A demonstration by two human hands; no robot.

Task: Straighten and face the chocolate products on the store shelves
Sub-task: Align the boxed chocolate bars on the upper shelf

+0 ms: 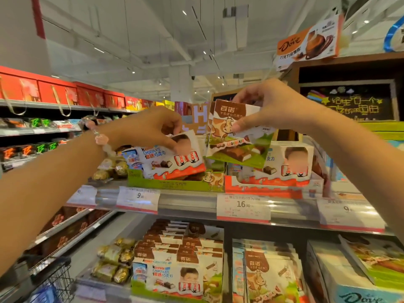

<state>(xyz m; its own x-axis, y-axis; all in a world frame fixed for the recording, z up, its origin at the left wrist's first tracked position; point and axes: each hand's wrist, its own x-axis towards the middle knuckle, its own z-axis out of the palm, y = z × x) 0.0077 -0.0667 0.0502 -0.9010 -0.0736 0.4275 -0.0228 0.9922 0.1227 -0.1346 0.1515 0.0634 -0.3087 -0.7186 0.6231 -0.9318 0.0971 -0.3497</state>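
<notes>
Flat white-and-orange cardboard box of Kinder chocolate bars point(172, 156), centre of frame, tilted with its right end low, lying across the top of the green cardboard display tray printed with a cow point(175, 182) on the upper shelf. Left hand point(148, 127) pinches its upper edge, fingers curled over the top, thumb side hidden. Just right of it, a couple of thin brown-white-green cow-print chocolate boxes point(231, 136), held together and lifted clear of the tray, slightly fanned; right hand point(269, 106) pinches them at the upper right corner, thumb on the printed face. Judged handling: both packs light, thin card, stiff enough to hold by one edge but prone to creasing at corners; glossy print likely slick, so a grip across the short edges or flat on both faces should hold better than a corner pinch. Contents probably snap under bending. The Kinder box looks misplaced in the cow tray; its own red-and-white display tray point(262, 189) sits immediately right. Below, white price labels on the clear shelf strip point(242, 207). Lower shelf carries mixed cow and Kinder packs point(175, 259). Left of frame, gold foil-wrapped chocolates point(109, 169); upper left, red gift boxes point(56, 92).
</notes>
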